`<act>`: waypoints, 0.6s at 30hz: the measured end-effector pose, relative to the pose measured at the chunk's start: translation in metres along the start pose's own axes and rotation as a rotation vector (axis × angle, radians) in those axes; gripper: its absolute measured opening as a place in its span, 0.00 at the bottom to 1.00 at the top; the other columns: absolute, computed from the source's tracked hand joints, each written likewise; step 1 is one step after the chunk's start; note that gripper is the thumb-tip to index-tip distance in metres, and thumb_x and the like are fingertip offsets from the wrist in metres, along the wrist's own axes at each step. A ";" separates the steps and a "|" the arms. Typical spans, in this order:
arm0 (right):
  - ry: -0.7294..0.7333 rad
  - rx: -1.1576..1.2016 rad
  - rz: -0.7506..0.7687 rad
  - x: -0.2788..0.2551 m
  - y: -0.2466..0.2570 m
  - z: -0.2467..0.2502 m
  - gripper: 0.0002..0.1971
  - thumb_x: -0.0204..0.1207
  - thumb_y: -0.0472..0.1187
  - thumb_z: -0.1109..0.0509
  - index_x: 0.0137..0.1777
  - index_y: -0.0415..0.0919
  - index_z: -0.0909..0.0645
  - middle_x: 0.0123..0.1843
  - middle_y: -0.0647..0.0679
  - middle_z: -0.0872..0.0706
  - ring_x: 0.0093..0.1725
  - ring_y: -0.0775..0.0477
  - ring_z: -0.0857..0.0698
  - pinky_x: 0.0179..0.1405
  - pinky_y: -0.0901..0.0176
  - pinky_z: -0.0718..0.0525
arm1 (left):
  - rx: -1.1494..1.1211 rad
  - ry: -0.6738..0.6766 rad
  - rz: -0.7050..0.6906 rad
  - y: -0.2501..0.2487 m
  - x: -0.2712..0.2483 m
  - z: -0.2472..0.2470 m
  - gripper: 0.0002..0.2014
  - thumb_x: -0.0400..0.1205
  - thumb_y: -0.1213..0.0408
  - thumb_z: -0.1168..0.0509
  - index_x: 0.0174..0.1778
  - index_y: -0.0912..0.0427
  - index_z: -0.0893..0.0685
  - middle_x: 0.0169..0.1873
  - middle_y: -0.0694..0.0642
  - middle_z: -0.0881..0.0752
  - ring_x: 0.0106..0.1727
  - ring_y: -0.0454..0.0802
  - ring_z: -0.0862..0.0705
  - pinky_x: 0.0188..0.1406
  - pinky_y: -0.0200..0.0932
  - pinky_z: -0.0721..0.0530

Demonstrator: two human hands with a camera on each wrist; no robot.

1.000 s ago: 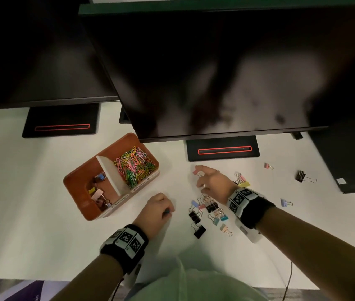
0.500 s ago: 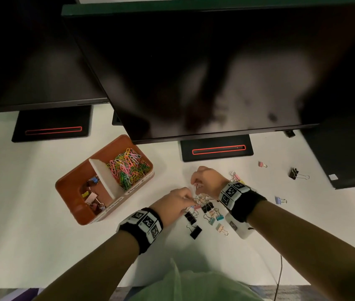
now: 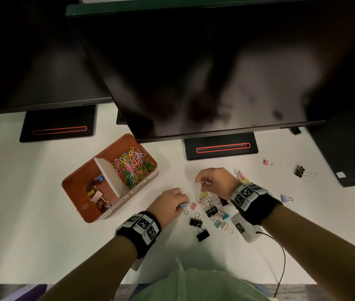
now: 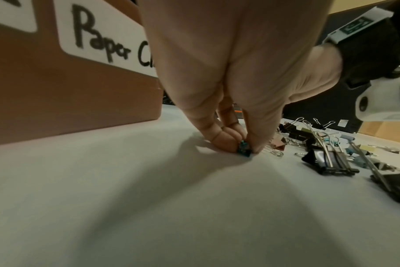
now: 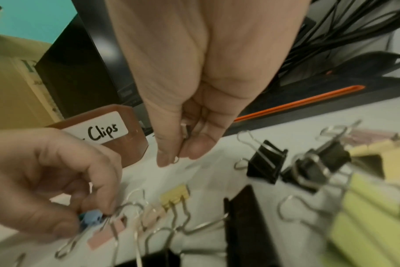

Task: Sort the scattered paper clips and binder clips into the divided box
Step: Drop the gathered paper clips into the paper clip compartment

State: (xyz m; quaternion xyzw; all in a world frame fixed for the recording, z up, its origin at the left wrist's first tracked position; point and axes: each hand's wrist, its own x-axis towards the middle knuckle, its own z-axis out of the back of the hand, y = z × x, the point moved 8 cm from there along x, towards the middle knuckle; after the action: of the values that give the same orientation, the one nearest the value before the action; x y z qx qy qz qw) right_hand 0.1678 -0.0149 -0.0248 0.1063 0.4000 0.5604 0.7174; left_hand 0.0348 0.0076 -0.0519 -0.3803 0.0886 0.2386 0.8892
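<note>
An orange-brown divided box (image 3: 74, 179) stands on the white table, with coloured paper clips (image 3: 132, 165) in its right compartment and a few binder clips (image 3: 97, 195) in its left. My left hand (image 3: 179, 205) pinches a small blue binder clip (image 3: 183, 205) that lies on the table at the left edge of a pile of binder clips (image 3: 213, 211). The same blue clip (image 4: 244, 150) shows between thumb and fingers in the left wrist view. My right hand (image 3: 201, 184) hovers just behind the pile, pinching a small pinkish binder clip (image 5: 186, 130).
Two dark monitors overhang the table, their stands (image 3: 221, 146) just behind the work area. Stray binder clips lie at the right: a pink one (image 3: 266, 162), a black one (image 3: 300, 171), a lilac one (image 3: 285, 198). A black cable (image 3: 282, 255) trails from my right wrist.
My left hand moved right from beside the box to the pile and took hold of the blue clip. My right hand closed on a small clip and drew back slightly.
</note>
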 end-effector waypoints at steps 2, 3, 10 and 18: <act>0.067 -0.092 0.034 -0.005 0.002 -0.001 0.15 0.74 0.35 0.29 0.61 0.41 0.17 0.53 0.48 0.16 0.48 0.53 0.21 0.53 0.66 0.23 | -0.018 -0.027 0.023 0.005 -0.003 0.003 0.06 0.77 0.69 0.37 0.47 0.60 0.17 0.44 0.54 0.21 0.43 0.52 0.20 0.45 0.45 0.19; 0.096 -0.136 0.047 -0.008 0.002 -0.004 0.15 0.75 0.36 0.29 0.62 0.41 0.17 0.54 0.47 0.16 0.49 0.52 0.20 0.52 0.67 0.24 | -0.033 -0.051 0.037 0.008 -0.004 0.004 0.05 0.76 0.70 0.37 0.46 0.60 0.17 0.43 0.53 0.22 0.42 0.51 0.21 0.44 0.44 0.20; 0.167 -0.242 0.065 -0.015 0.002 -0.025 0.16 0.77 0.35 0.32 0.64 0.41 0.19 0.63 0.47 0.24 0.55 0.45 0.17 0.59 0.59 0.21 | -0.129 -0.119 0.099 0.018 -0.015 0.012 0.08 0.72 0.73 0.34 0.43 0.58 0.15 0.41 0.50 0.21 0.38 0.44 0.20 0.42 0.38 0.20; 0.171 -0.224 -0.021 -0.010 0.002 -0.027 0.12 0.76 0.37 0.30 0.59 0.42 0.19 0.62 0.46 0.21 0.58 0.48 0.19 0.59 0.64 0.23 | -0.267 -0.254 0.039 -0.005 -0.049 0.044 0.08 0.75 0.72 0.33 0.46 0.56 0.15 0.43 0.48 0.19 0.40 0.38 0.20 0.40 0.24 0.22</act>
State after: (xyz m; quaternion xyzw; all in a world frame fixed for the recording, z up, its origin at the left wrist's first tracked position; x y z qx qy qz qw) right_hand 0.1469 -0.0310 -0.0371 -0.0266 0.3955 0.6012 0.6939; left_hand -0.0060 0.0187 -0.0015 -0.4600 -0.0495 0.3114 0.8300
